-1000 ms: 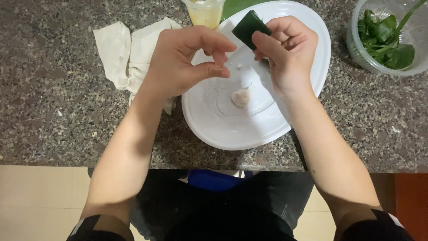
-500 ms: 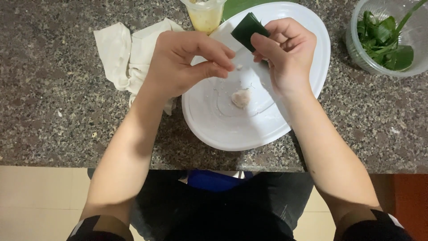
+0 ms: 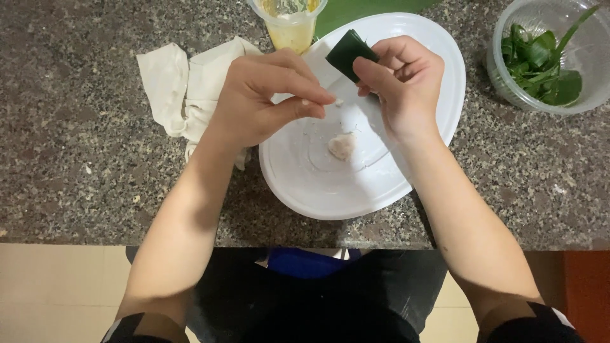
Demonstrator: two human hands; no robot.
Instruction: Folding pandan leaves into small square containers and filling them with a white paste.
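Left edge: crumpled white cloth (image 3: 181, 82) lies flat on the speckled granite counter (image 3: 70, 159), just beside the plate, close to the left hand and clear of the food

Left hand (image 3: 264, 101) hovers over the plate's left half, thumb and forefinger pinched together on a tiny pale bit (image 3: 338, 101) – too small to say what it is. The other fingers curl in, out of the way. Pinch tip points toward the leaf, so both hands meet over the plate and anything dropped lands on it

Clear plastic cup of yellow liquid (image 3: 289, 25) stands upright at the top, touching or nearly touching the plate rim, behind the hands

White plate (image 3: 356, 190) sits centre, near the counter's front edge. One small pale pinkish lump (image 3: 342, 146) rests in its well, apart from both hands, with wet smears around it

Right hand (image 3: 406, 86) grips a folded dark green leaf piece (image 3: 348, 52) – thumb on the near face, fingers wrapped behind. Leaf is held tilted above the plate's upper part, its folded end up and toward the cup, not touching the plate. A broader green leaf (image 3: 362, 7) shows under the plate's far rim

Far right: clear plastic tub (image 3: 594, 76) of green leaves and stems (image 3: 540, 63), well apart from the plate, on the right hand's side
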